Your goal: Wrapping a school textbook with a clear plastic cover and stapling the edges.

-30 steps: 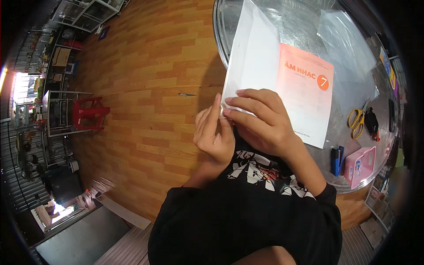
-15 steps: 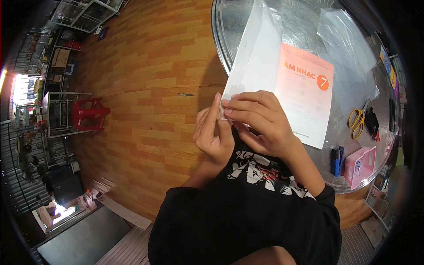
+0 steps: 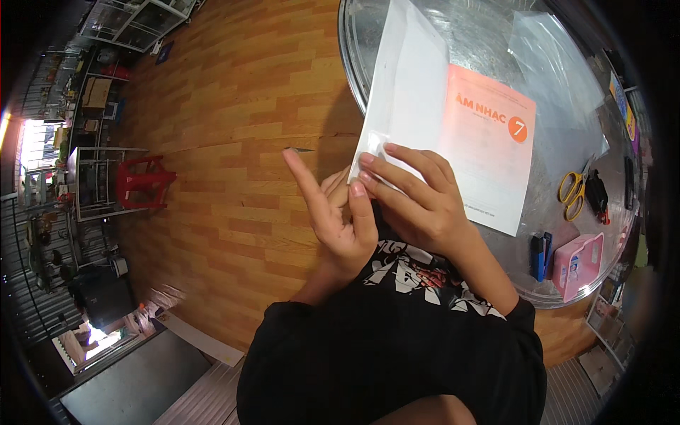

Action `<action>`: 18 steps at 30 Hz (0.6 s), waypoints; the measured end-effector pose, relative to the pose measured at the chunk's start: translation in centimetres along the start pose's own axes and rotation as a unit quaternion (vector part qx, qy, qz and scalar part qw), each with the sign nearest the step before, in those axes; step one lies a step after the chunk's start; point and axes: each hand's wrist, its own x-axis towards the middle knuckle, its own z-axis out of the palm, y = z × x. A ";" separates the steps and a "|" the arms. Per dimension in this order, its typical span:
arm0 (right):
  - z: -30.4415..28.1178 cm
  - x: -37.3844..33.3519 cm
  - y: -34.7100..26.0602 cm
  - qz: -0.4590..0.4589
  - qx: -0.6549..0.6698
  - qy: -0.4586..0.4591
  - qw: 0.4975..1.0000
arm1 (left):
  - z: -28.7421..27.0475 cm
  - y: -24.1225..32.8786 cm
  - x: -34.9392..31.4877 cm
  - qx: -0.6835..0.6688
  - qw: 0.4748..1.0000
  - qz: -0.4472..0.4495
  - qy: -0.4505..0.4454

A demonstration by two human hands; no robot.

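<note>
A book with an orange-and-white title page (image 3: pixel 489 149) lies open on a round metal table, its white front cover (image 3: pixel 411 67) tilted up on the left. At the cover's near corner, my left hand (image 3: pixel 336 219) grips with the thumb on the inner face and the curled fingers behind; its index finger points away. My right hand (image 3: pixel 425 198) presses its fingertips on the inner face of that same corner, its thumb hidden. A shiny strip of clear plastic (image 3: pixel 379 138) shows beside the right fingertips, along the cover's near part.
Clear plastic sheets (image 3: pixel 556 85) lie on the metal table (image 3: pixel 471 28) beyond the book. Yellow-handled scissors (image 3: pixel 571 195), a black tool (image 3: pixel 598 198), a blue stapler (image 3: pixel 541 256) and a pink basket (image 3: pixel 577 265) are on the right. A red stool (image 3: pixel 145 182) stands on the wooden floor.
My left index finger has lifted off the cover and now points outward. My right fingers have shifted slightly onto the cover's inner face, and the cover has dropped a little toward me.
</note>
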 end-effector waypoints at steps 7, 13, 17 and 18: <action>-0.1 -0.7 0.0 0.010 -0.027 -0.002 1.000 | -1.1 0.6 0.5 0.051 0.995 0.008 -0.089; -0.8 -1.0 0.4 0.007 -0.032 -0.004 0.999 | -0.7 0.9 0.3 0.004 0.997 -0.018 -0.081; -1.4 -0.9 -0.4 0.054 0.027 0.015 0.998 | -0.1 1.5 0.0 0.062 0.994 0.022 -0.083; -1.6 -1.0 -0.7 0.066 0.038 0.037 0.996 | 0.2 1.6 -0.1 0.097 0.989 0.054 -0.093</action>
